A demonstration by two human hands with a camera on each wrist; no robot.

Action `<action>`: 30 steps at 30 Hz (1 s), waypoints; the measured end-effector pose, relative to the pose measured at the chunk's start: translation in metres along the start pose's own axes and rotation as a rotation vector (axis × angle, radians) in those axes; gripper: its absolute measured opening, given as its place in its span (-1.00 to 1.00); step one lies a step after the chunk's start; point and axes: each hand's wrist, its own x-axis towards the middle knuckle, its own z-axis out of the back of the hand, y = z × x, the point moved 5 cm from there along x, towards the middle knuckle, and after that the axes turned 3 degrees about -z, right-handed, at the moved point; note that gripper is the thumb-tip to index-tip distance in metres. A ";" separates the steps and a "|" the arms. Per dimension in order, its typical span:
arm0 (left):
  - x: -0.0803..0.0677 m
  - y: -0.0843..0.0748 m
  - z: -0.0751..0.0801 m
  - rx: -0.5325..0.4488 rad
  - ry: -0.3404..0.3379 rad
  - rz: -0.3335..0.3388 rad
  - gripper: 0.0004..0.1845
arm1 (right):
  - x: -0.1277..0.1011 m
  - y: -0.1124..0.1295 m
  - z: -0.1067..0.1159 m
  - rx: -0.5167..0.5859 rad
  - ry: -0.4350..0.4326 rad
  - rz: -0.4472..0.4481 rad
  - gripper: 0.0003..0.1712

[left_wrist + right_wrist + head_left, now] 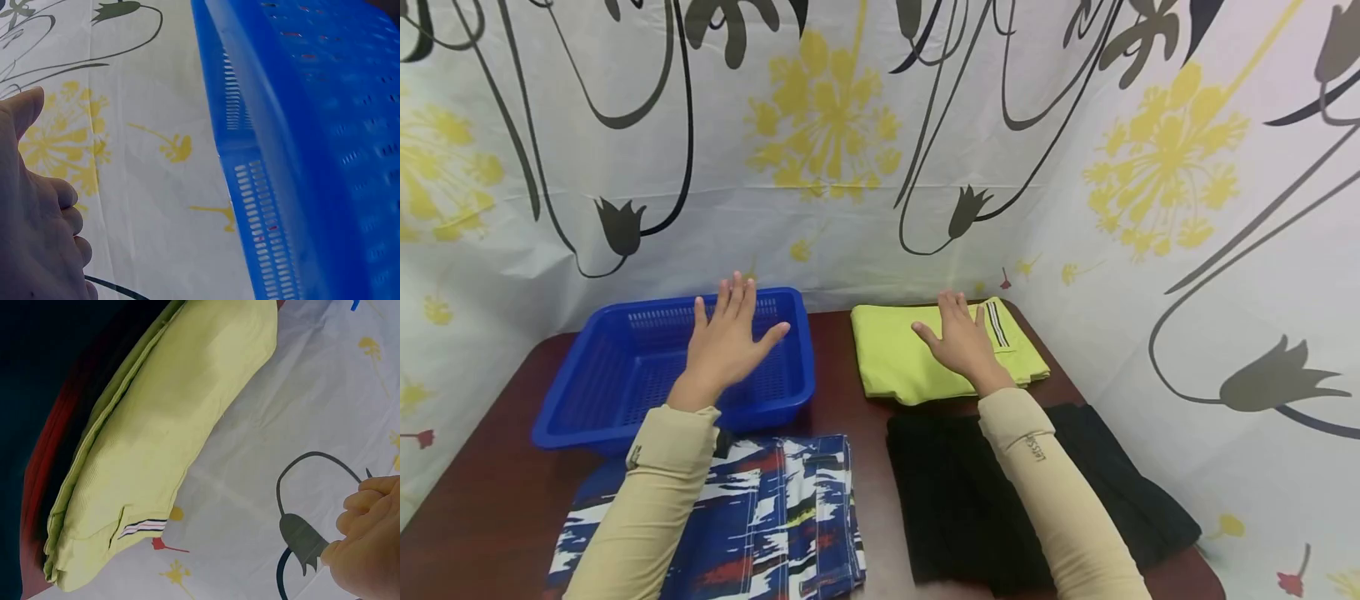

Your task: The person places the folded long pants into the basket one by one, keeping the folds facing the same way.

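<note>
- Nearest the head camera lie two folded cloths: a blue, white and red patterned cloth (pixel 737 517) under the left forearm, and a black folded garment (pixel 955 500) under the right forearm, the two just beside each other with a strip of dark red table (pixel 482 500) between them.
- Both arms wear beige sleeves (pixel 655 492) and reach forward side by side, well apart.
- Left hand (pixel 726 337): fingers straight and spread, palm down, holding nothing; it hovers over the blue plastic basket (pixel 617 317), whether it touches the basket cannot be told. In the left wrist view the hand (pixel 37 212) shows at the left edge, with the slotted basket wall (pixel 300 156) to its right.
- Right hand (pixel 962 337): fingers straight and close together, palm down on or just above the folded yellow-green garment (pixel 895 350), gripping nothing; contact is not clear. The right wrist view shows the hand (pixel 365 540) apart from the yellow-green garment (pixel 169 437), whose small striped tag is near its lower corner.
- The yellow-green garment lies beyond the black garment, to the right of the basket, near the table's far right corner.
- A white sheet printed with yellow flowers and dark tulips (pixel 1075 192) hangs beyond both hands and along the right side.
</note>
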 end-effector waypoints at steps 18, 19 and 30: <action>0.018 -0.036 -0.004 0.020 0.011 -0.043 0.01 | -0.006 -0.044 0.031 -0.114 -0.026 -0.046 0.00; 0.019 -0.037 -0.004 0.017 0.012 -0.046 0.01 | -0.006 -0.046 0.033 -0.113 -0.026 -0.049 0.00; 0.025 -0.058 -0.013 0.064 0.005 -0.056 0.01 | -0.016 -0.075 0.035 -0.161 -0.029 -0.086 0.04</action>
